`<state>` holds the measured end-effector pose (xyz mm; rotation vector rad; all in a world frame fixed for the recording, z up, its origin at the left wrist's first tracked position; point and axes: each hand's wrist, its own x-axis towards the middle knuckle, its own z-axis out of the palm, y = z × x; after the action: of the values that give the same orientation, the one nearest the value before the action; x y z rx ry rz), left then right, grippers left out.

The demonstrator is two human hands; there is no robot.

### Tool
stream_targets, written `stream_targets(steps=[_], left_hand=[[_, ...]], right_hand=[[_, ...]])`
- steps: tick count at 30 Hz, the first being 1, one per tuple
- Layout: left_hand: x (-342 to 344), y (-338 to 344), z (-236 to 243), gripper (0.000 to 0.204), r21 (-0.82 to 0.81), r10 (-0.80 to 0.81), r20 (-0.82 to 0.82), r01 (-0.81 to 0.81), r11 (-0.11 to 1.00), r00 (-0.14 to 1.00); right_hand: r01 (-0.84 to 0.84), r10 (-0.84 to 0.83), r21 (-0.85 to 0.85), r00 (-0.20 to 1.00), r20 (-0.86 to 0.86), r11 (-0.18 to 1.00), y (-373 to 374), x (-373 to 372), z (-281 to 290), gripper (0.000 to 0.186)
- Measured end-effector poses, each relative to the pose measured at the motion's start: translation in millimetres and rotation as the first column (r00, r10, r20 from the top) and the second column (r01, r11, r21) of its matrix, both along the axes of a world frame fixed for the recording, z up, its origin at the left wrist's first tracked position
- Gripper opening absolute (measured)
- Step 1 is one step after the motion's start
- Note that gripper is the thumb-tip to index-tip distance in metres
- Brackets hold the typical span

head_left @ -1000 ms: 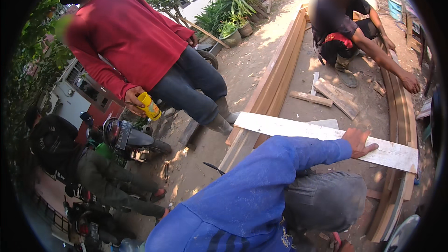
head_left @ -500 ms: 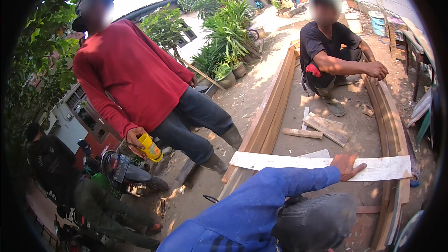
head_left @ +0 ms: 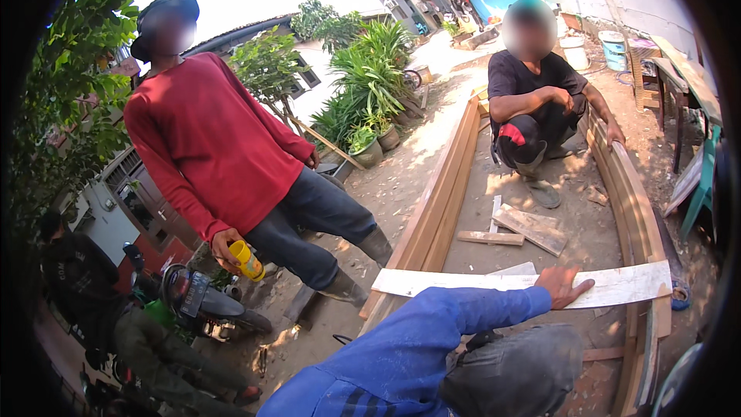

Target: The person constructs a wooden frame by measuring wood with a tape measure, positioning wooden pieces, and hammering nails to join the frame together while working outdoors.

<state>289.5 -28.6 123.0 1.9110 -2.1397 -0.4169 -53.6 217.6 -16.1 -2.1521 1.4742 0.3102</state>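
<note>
My left hand (head_left: 564, 287), at the end of a blue sleeve (head_left: 478, 313), is on a whitish flat board (head_left: 471, 282). The thumb lies along the board's top and the fingers bend over its far edge. Crosswise, the board bridges two long stacks of wooden beams: the left stack (head_left: 440, 216) and the right stack (head_left: 629, 212). Below my arm shows a dark grey trouser knee (head_left: 517, 374). My right hand is out of view.
A co-worker in black (head_left: 532, 85) squats between the stacks, one hand on the right one. Another person in red (head_left: 220, 139) stands left, holding a yellow cup (head_left: 247, 262). Wood offcuts (head_left: 532, 230) lie on the ground. A motorcycle (head_left: 208, 301) stands at lower left.
The squatting co-worker has lowered one hand onto the right stack and folded the other arm over a knee. My left hand stays on the board; the view has shifted slightly.
</note>
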Motion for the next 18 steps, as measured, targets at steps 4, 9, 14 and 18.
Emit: stream_targets(steps=[4,9,14,18], left_hand=[[0,-2,-6,0.07,-0.031,0.009,0.003,-0.009,0.999,1.0],[-2,-2,-2,0.07,0.002,0.011,0.014,-0.011,1.0,1.0],[-1,-2,-3,0.069,-0.014,0.013,0.017,-0.013,1.0,1.0],[-2,-2,0,0.069,0.007,0.009,0.011,-0.009,1.0,1.0]], right_hand=[[-0.007,0.007,-0.001,1.0,-0.012,1.0,0,-2,-15,0.034],[-0.069,0.068,-0.017,0.997,-0.023,0.997,1,-4,-29,0.031],[-0.099,0.098,-0.03,0.995,-0.019,0.995,3,-4,-35,0.031],[-0.126,0.125,-0.048,0.992,-0.014,0.991,4,-4,-42,0.031]])
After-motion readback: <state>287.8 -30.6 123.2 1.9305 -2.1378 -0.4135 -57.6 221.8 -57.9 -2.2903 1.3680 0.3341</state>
